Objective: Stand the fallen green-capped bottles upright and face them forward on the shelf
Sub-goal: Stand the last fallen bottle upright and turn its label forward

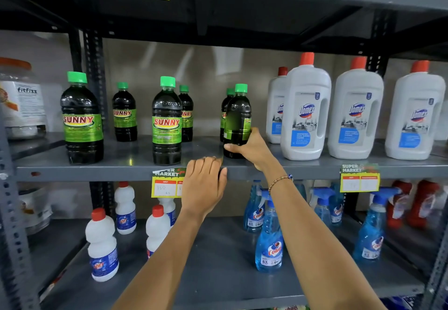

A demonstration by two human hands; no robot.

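Setting: a grey metal store rack with a beige wall behind; the middle shelf (131,164) crosses the centre of the frame.
Green-capped bottles: six dark Sunny bottles stand upright on that shelf. The front-left bottle (82,118) and the front-centre bottle (166,122) show their labels forward; smaller-looking ones stand behind, at left-centre (124,112), behind the centre bottle (186,113), and behind the held one (225,113).
Held bottle: the right-centre bottle (237,120) stands near the shelf's front edge, its label turned sideways.
Right hand: the right hand (252,148) wraps the lower body of that bottle, thumb across its front; a beaded bracelet (280,180) circles the wrist.
Left hand: the left hand (203,183) holds nothing, fingers together and curled over the shelf's front lip, partly covering a yellow price tag (166,185).
Right of frame: white Domex bottles (306,111) with red caps.
Lower shelf: white bleach bottles (101,244) at left, blue Colin sprays (269,237) at right.
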